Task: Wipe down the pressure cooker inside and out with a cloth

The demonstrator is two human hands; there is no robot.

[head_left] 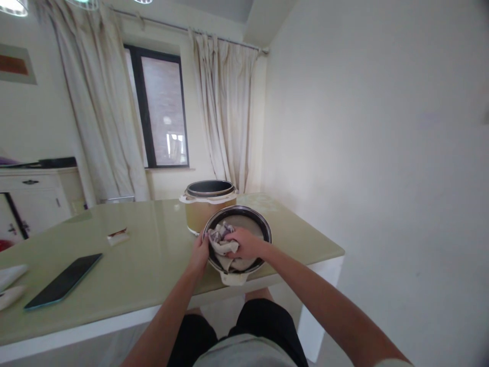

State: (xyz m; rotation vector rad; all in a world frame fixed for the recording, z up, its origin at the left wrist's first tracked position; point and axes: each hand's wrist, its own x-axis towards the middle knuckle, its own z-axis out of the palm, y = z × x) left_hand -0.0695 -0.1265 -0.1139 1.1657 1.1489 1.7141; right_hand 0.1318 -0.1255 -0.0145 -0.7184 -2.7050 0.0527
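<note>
Your right hand (244,243) is closed around a crumpled pale cloth with dark patterning (223,242), pressing it into the round metal-rimmed cooker lid (263,229), which stands tilted at the near edge of the glossy pale green worktop (153,255). Your left hand (200,253) curls its fingers over the lid's left rim. Just behind the lid sits a tan cooker pot with a dark inner bowl (208,204). Well to the left lies a flat black phone (63,281).
</note>
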